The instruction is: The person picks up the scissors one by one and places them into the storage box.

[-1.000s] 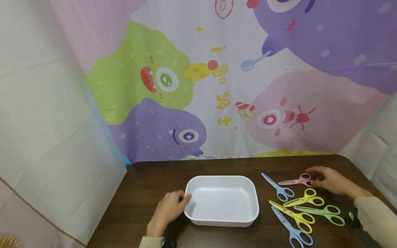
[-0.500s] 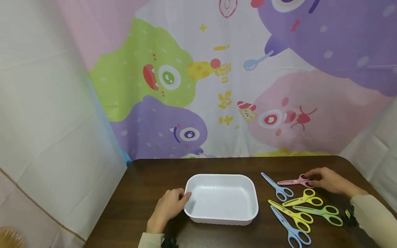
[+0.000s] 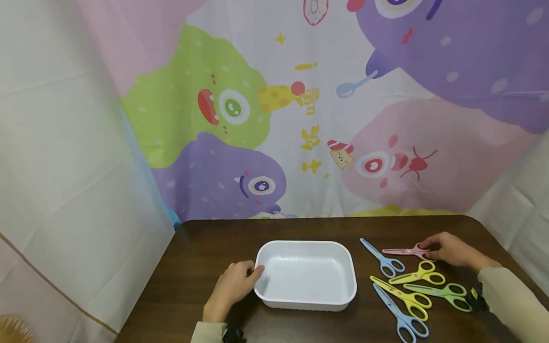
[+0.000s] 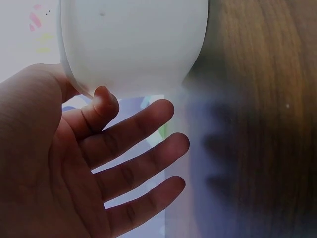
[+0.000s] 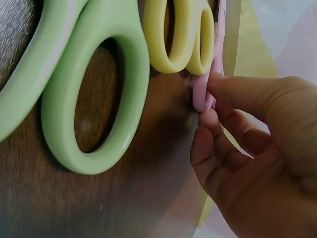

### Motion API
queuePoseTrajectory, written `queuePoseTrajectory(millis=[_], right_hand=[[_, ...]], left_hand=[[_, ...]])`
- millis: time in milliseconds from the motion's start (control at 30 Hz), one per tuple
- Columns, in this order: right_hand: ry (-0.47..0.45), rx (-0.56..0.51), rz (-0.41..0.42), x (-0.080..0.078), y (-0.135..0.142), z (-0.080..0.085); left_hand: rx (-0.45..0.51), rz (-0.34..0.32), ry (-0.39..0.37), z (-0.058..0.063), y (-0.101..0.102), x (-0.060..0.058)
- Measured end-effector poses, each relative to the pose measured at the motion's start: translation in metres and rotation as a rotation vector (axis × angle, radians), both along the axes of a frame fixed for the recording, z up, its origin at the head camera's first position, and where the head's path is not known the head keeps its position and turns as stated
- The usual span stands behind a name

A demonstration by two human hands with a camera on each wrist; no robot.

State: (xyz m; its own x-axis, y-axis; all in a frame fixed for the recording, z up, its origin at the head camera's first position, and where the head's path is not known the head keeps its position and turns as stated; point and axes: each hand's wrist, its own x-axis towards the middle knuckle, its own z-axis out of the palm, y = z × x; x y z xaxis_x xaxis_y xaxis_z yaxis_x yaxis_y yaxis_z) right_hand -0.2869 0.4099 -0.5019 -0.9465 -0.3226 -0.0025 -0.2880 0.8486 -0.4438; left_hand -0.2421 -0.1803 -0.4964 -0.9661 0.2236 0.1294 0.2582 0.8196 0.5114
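My left hand (image 3: 233,288) pinches the left rim of a white rectangular tray (image 3: 305,306) between thumb and index finger. In the left wrist view, its other fingers spread loosely below the tray's corner (image 4: 133,44). At the far right, my right hand (image 3: 453,250) grips the handle end of the pink scissors (image 3: 401,251), whose blades point left. The right wrist view shows the thumb and fingertips on the pink handle loop (image 5: 200,93), partly hidden by the hand. Just in front of that hand are yellow scissors (image 3: 422,273).
Light blue scissors (image 3: 383,260) lie left of the pink pair. Nearer the front are green scissors (image 3: 446,291), a second yellow pair (image 3: 403,294) and a second blue pair (image 3: 399,312), close together. A patterned curtain (image 3: 317,190) hangs behind the dark wooden table (image 3: 214,238).
My right hand has moved slightly left, and its thumb and fingers have closed in on the pink scissors' handles. The left hand stays at the tray's rim.
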Motion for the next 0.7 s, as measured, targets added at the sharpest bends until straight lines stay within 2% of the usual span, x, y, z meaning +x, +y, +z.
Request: queuePoseTrajectory(millis=[300, 700], right_hand=[[0.017, 0.025, -0.020, -0.001, 0.003, -0.005], [0.006, 0.015, 0.010, 0.002, 0.010, -0.007]], left_hand=[[0.002, -0.002, -0.004, -0.001, 0.000, 0.001], [0.002, -0.001, 0.005, 0.002, 0.000, 0.002]])
